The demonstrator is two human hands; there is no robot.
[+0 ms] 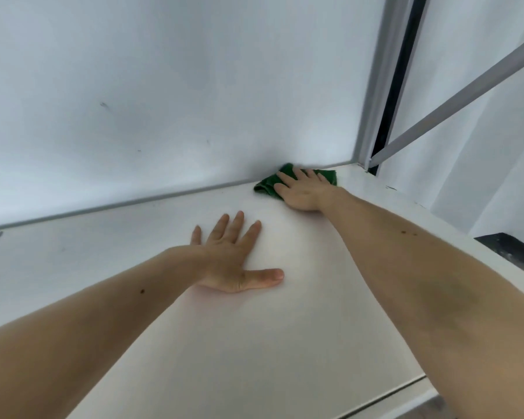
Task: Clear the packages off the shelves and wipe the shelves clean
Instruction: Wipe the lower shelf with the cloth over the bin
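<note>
The right hand (pixel 303 192) lies flat on the green cloth (pixel 268 184), fingers (pixel 286 178) stretched out and slightly apart, pinning it to the white shelf (pixel 285 343) just right of the frame's centre, tucked against the back wall (pixel 164 101) where the shelf meets it. The left hand (pixel 230 261) sits lower, near the middle, palm down on the bare shelf, fingers spread and holding nothing, likely a brace. No packages show anywhere, so the clearing looks done and this is the wipe. To do it well, the palm should keep even pressure, push the cloth hard into that seam along the wall, run right toward the grey corner post (pixel 375 86), then draw overlapping strokes back toward the front edge.
</note>
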